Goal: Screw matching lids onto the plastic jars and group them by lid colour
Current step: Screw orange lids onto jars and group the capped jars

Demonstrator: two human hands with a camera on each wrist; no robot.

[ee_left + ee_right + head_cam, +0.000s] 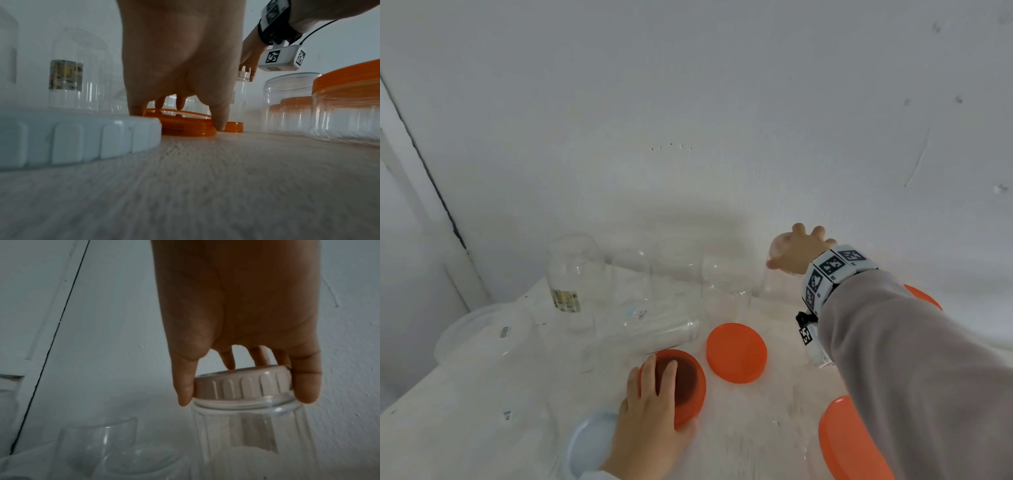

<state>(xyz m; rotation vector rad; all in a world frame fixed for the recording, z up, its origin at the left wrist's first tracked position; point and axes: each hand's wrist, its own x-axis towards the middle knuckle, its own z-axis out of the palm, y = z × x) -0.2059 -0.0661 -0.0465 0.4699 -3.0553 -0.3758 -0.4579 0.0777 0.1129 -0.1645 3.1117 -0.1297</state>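
Observation:
My left hand grips an upturned orange lid lying on the table near the front, fingers over its far rim and thumb at the near edge. In the left wrist view that hand straddles the orange lid. At the back right, my right hand grips from above the beige ribbed lid sitting on an upright clear jar. Thumb and fingers pinch the lid's sides. A second orange lid lies flat between the hands.
A white ribbed lid lies left of my left hand. Several open clear jars stand along the back wall, and one lies on its side. An orange-lidded jar stands at the front right, another behind my right arm.

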